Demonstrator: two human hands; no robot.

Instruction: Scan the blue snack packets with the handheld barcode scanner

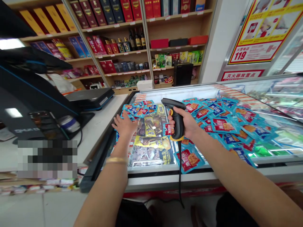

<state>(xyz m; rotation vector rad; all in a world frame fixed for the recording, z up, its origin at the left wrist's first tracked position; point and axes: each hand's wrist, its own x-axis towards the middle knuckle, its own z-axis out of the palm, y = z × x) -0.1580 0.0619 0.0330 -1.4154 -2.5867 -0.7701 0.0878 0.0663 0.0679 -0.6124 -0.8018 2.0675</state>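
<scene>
My right hand (183,123) grips a black handheld barcode scanner (177,116) with yellow trim, and its coiled-free black cable (180,170) hangs down over the freezer's front. A small blue-and-red snack packet (168,129) sits against those fingers, but I cannot tell if it is held. My left hand (124,125) is open, fingers spread, just over a pile of blue snack packets (139,110). Larger yellow packets (151,142) lie beneath and between my hands, and more blue packets (224,124) spread to the right across the chest freezer (172,181).
A white counter (99,126) with a black checkout terminal (30,94) and a flat scale (91,98) runs along the left. Wooden shelves (151,47) of boxed and bottled liquor stand behind the freezer. A small black box (183,74) stands at its back edge.
</scene>
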